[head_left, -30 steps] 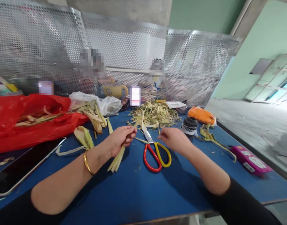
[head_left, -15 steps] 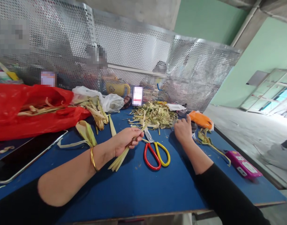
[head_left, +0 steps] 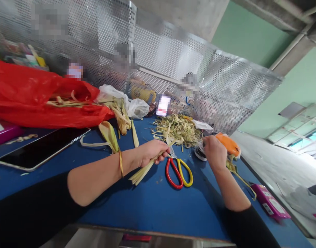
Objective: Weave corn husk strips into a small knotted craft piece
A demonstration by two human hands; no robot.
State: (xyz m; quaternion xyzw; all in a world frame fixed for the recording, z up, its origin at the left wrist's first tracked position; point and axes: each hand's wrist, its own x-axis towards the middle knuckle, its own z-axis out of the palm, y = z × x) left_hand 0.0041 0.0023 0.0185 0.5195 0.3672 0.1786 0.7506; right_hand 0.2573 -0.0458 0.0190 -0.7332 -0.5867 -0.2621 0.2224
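Observation:
My left hand (head_left: 155,151) is closed around a bundle of pale corn husk strips (head_left: 139,176), whose ends fan out toward me. Scissors (head_left: 179,172) with one red and one yellow handle lie beside that hand, their blades partly behind the husk. On the right, my right hand (head_left: 215,151) is raised with its fingers curled together; what is in them, if anything, I cannot make out. Just left of it sits a small round black-and-white thing (head_left: 200,152), like a spool, partly hidden by the hand. A heap of shredded husk (head_left: 182,129) lies behind the scissors.
On the left are a red plastic bag (head_left: 57,115) of husks, a phone (head_left: 44,148), loose husks (head_left: 108,134) and a white plastic bag (head_left: 138,108). An orange packet (head_left: 229,144) and a purple box (head_left: 271,203) stand right. A perforated metal screen (head_left: 160,51) closes the table's back.
My right hand has curled its fingers and lifted slightly beside the round black-and-white thing, which shows more now. My left hand keeps hold of the husk strips. The view has turned left and tilted.

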